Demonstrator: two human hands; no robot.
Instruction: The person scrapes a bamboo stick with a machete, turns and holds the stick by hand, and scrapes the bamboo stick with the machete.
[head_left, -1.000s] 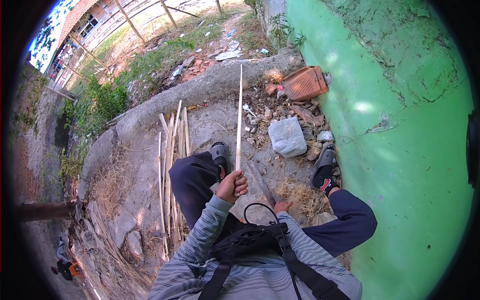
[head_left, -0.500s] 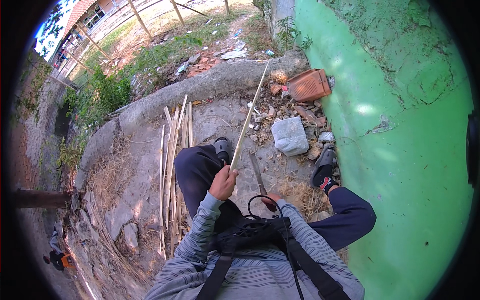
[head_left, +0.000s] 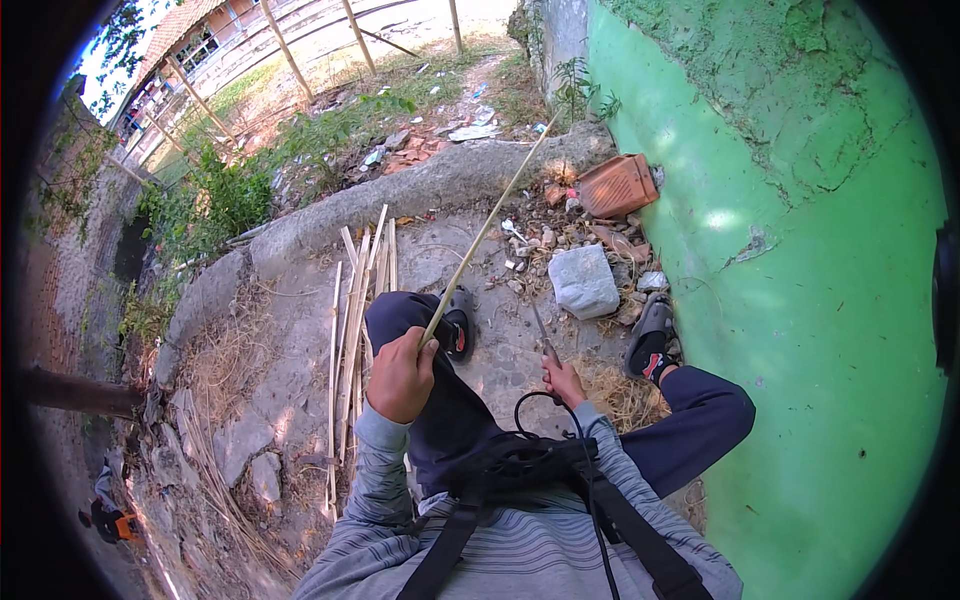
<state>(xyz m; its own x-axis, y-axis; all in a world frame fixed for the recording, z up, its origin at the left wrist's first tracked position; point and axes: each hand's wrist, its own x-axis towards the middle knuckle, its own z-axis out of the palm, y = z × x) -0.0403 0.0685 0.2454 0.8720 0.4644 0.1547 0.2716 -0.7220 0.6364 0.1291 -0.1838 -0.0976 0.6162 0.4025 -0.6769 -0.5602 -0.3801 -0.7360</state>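
left hand (head_left: 402, 378) fingers clamped on near end of pale strip (head_left: 487, 225), strip slanting far right; right hand (head_left: 566, 383) fingers wrapped round knife (head_left: 541, 326) handle, blade pointing far; loose strips (head_left: 360, 290) lie left

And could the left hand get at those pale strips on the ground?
Probably yes: the pale strips lie beside the left knee, their far ends uncovered, though the left hand is already gripping a long strip.
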